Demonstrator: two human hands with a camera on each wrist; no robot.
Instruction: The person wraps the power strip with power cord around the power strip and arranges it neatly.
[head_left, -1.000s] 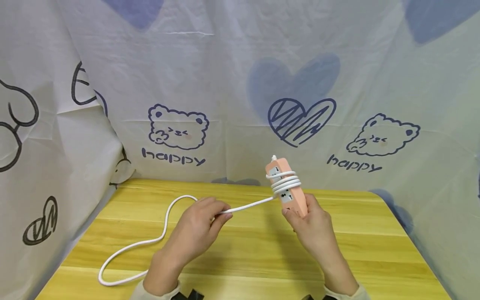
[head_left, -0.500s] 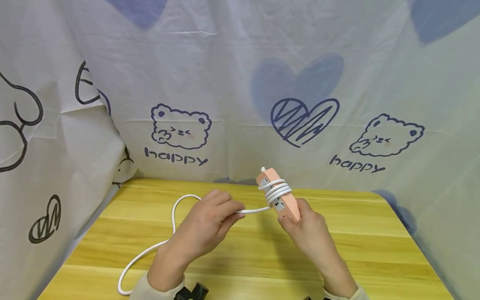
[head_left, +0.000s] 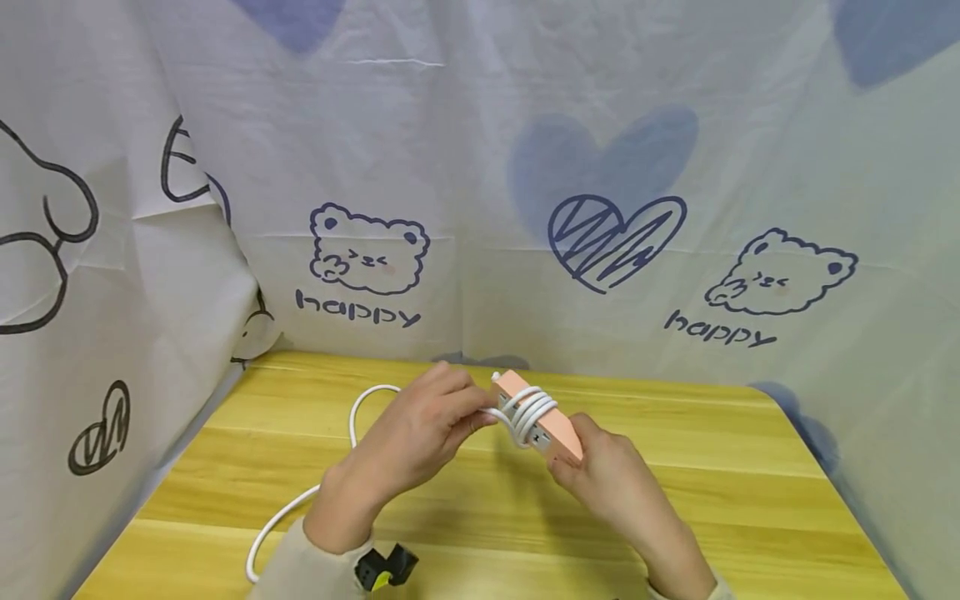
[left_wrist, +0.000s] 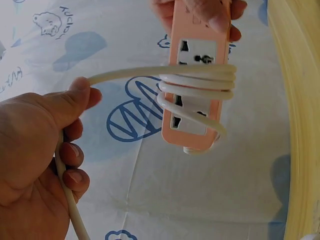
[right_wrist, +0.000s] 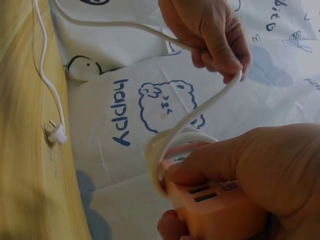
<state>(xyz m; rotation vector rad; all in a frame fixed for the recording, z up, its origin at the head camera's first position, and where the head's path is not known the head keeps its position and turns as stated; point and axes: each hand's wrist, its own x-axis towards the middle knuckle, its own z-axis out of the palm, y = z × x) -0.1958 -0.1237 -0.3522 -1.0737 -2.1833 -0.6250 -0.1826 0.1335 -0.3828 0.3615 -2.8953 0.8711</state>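
Note:
A pink power strip (head_left: 558,431) with white socket faces is held up over the table, tilted, its lower end gripped by my right hand (head_left: 618,475). Several turns of its white cord (left_wrist: 197,86) wrap around the strip's middle. Between thumb and forefinger, my left hand (head_left: 420,433) pinches the cord just left of the strip; in the left wrist view the cord also runs behind its curled fingers (left_wrist: 72,154). Two USB slots (right_wrist: 202,194) show near my right thumb. The cord's free length trails down to the table, ending in a plug (right_wrist: 59,134) in the right wrist view.
The wooden table (head_left: 712,500) has a rounded far right corner. A pale cloth (head_left: 480,125) with printed bears and hearts hangs behind it and along both sides. A black strap mount (head_left: 386,568) sits at my left wrist.
My left hand has moved right, closer to the strip, with the cord. The strip has come down and left, tilting further over. The slack loop on the table has been drawn in.

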